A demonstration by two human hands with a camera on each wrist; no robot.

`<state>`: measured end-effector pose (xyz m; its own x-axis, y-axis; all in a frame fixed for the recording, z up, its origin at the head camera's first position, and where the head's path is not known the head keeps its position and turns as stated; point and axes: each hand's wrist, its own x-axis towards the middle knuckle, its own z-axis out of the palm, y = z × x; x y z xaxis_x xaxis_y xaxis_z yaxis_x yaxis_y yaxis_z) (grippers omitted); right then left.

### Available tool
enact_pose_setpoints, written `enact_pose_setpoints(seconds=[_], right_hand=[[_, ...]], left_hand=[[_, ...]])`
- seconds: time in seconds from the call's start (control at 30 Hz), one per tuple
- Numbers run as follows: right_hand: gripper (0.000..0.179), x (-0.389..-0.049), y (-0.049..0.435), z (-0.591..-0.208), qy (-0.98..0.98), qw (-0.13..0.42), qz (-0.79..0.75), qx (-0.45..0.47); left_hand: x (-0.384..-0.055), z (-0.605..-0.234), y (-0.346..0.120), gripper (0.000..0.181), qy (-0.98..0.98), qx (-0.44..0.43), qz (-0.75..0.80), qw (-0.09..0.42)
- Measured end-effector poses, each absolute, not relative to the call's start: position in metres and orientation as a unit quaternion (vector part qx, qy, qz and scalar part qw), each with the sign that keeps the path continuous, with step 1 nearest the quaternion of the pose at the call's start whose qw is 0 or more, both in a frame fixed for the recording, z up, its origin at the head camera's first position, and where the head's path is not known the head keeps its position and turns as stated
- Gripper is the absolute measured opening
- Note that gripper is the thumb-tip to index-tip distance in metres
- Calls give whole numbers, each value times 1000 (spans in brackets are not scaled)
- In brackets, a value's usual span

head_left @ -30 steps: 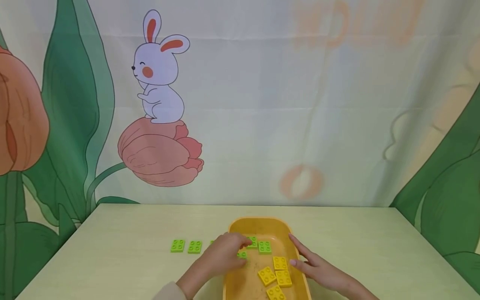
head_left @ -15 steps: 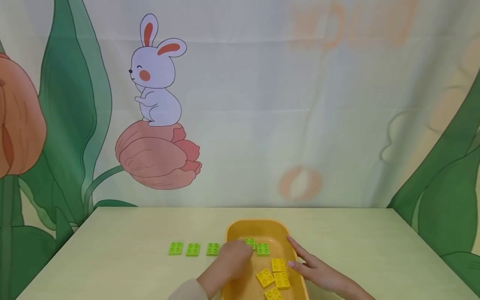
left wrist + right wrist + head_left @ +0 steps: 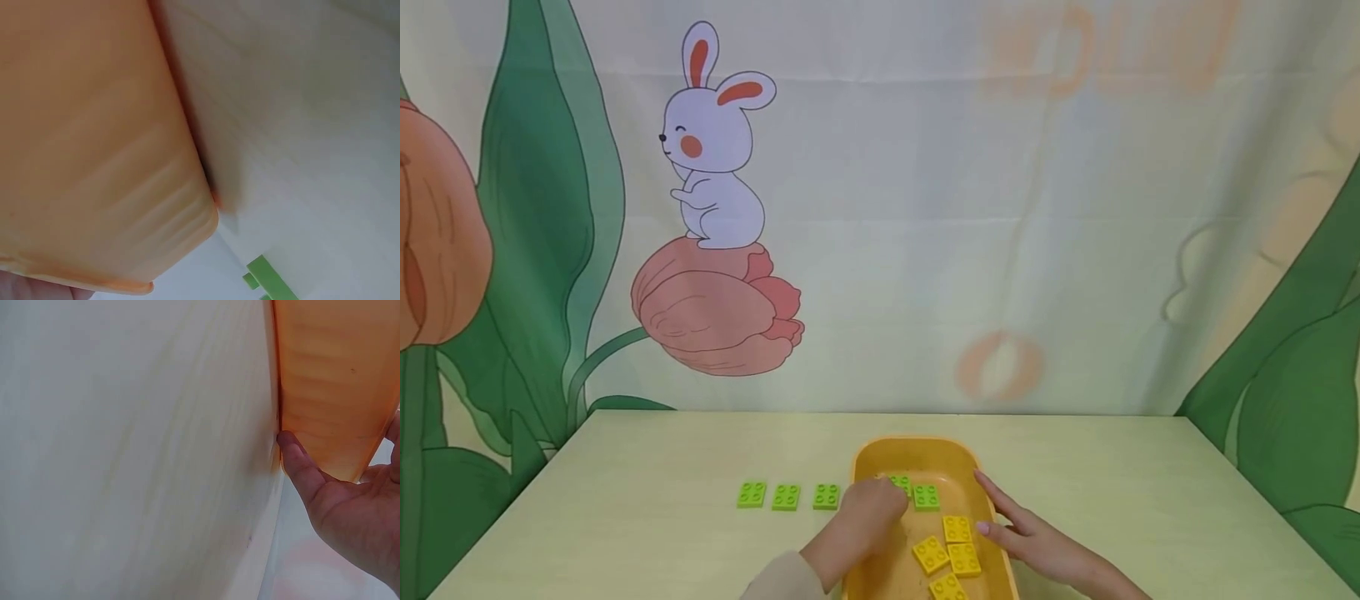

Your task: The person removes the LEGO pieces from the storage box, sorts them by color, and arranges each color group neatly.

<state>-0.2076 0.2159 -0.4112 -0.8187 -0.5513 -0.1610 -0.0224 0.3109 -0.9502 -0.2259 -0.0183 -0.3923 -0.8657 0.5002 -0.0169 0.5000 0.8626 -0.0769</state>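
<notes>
My left hand [image 3: 872, 512] reaches over the left rim of the yellow tray [image 3: 917, 447], its fingers curled down around a green toy brick that the hand hides. Two other green toy bricks [image 3: 927, 497] lie just beyond and to the right of those fingers. Several yellow toy bricks [image 3: 964, 559] lie in the tray's right half. At the tray's right side, my right hand [image 3: 1037, 542] holds the wall, thumb at the rim and forefinger reaching forward along it. The right wrist view shows a fingertip [image 3: 287, 439] low against the tray's outer wall [image 3: 337, 381].
Three green bricks [image 3: 786, 497] lie spaced in a row on the pale table [image 3: 647, 533], left of the tray. Behind the table's far edge hangs a curtain [image 3: 880, 250] printed with a rabbit and tulips.
My left hand has closed down over the green brick that showed between its thumb and fingers, uncovering the third brick of the table row. The right hand stays at the tray's side.
</notes>
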Motion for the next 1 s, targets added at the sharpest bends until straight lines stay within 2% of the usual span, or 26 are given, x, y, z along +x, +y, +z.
enact_pose_setpoints(seconds=[0.4,0.57,0.67,0.9,1.0], right_hand=[[67,-207,216,-410,779,235,-555,-175],[67,-207,215,-411,779,233,-554,-179],[67,-207,214,-412,780,233,-553,-177],[66,-208,215,-412,774,236,-555,-193],[66,-208,215,-412,768,239,-560,-198]], left_hand=[[-221,-371,-28,12,-958,-277,-71,-29],[-221,-367,-40,31,-945,-300,-126,-21],[-222,-363,-50,36,-935,-314,-161,-16],[-222,-354,-80,37,-910,-329,-252,2],[-220,-354,-96,35,-900,-333,-280,25]])
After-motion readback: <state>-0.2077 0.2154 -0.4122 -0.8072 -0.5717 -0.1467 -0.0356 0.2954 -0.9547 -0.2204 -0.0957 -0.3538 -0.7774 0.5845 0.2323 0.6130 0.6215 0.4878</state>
